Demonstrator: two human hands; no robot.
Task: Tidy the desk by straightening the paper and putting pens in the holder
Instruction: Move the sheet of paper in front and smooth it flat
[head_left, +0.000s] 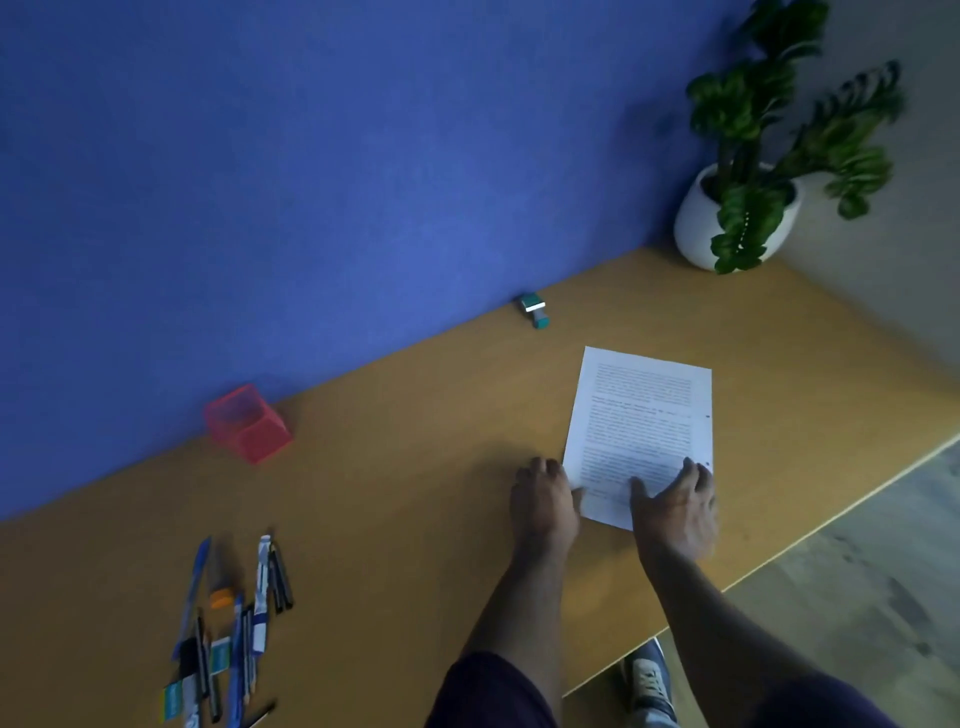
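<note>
Pressing down on the near end of the printed paper (641, 431) with both hands. Left hand (543, 501) at the sheet's near-left corner, fingers together and fairly flat, fingertips at the edge — gripping nothing that can be made out. Right hand (675, 512) spread open, palm down, fingers fanned across the lower lines of text, thumb splayed left; flat on the sheet, not closed around it. Paper lying at a slight angle on the wooden desk (415, 467), right of centre. Pink mesh holder (247, 423) standing well to the left, against the blue wall (311, 156), tilted-looking under the wide lens; contents not discernible. Pens (228, 623) heaped loose at the near-left of the desk, well apart from holder and paper — blue, black and white barrels, one orange cap among them. Small teal stamp-like object (534, 310) at the wall line. Potted plant (743, 208) in a white pot at the far right corner. Dark sleeves at bottom edge; a shoe (649, 680) visible below the desk edge.
</note>
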